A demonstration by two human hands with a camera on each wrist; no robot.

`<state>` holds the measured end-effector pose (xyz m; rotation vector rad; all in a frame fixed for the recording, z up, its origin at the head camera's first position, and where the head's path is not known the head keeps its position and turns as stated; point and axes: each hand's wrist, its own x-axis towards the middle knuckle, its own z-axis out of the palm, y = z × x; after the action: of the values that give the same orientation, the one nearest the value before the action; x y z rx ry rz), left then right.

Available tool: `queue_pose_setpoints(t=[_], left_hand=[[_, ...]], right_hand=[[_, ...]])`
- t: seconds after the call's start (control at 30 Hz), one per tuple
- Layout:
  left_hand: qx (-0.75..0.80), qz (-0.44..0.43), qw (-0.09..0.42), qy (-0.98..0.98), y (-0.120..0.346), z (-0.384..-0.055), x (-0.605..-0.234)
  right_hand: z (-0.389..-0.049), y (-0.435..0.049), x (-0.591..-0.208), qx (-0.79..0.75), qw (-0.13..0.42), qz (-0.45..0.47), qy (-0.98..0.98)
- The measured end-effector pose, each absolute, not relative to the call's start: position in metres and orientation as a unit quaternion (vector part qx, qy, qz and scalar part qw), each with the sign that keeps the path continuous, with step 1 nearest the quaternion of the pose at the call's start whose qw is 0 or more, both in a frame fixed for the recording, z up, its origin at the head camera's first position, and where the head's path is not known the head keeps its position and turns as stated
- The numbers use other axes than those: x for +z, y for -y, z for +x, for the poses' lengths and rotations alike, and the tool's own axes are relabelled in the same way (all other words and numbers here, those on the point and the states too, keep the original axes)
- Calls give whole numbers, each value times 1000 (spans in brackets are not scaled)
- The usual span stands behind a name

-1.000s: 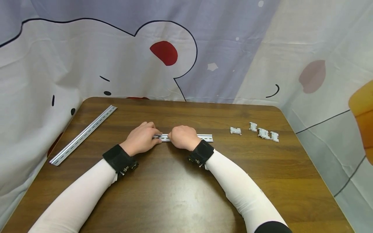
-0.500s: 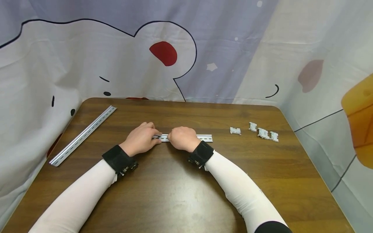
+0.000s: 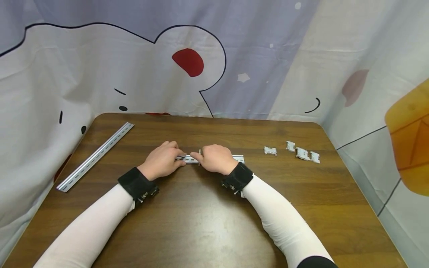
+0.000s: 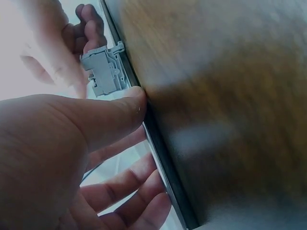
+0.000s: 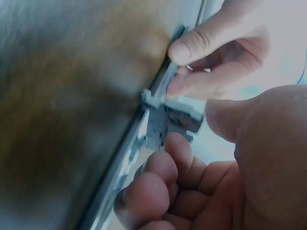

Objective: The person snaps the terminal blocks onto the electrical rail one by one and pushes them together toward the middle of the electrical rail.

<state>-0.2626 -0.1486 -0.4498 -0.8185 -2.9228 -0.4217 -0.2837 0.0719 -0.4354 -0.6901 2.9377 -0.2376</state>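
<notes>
A short slotted metal DIN rail [image 3: 239,158] lies crosswise in front of me in the head view. My left hand [image 3: 162,158] grips its left end, thumb on the near edge and fingers on the far side. A grey terminal block [image 4: 106,71] stands on the rail just right of the left thumb, its flat side facing the left wrist camera. My right hand [image 3: 218,159] is at this block, thumb [image 5: 223,117] against its outer end and curled fingers close along its other side. In the head view the right hand covers most of the block and the rail's middle.
A longer slotted rail [image 3: 95,156] lies slanted at the left of the wooden table [image 3: 187,223]. Several pale terminal blocks lie at the right, one single block [image 3: 270,150] apart from a small group [image 3: 302,153]. A printed curtain [image 3: 134,67] hangs behind the table.
My right hand has shifted slightly right, its thumb now stretched out leftward, and the block's edge shows beside it on the rail. The left hand has stayed in place on the rail.
</notes>
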Motion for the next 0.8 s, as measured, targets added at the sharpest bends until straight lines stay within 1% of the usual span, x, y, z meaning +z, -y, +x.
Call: queue_pose_setpoints(t=[0.33, 0.8], left_hand=[[-144, -267, 40, 952, 149, -264, -453], [-143, -266, 38, 953, 151, -264, -451]], right_hand=[[-288, -88, -426, -80, -7, -229, -970], [-301, -138, -430, -81, -24, -174, -981]])
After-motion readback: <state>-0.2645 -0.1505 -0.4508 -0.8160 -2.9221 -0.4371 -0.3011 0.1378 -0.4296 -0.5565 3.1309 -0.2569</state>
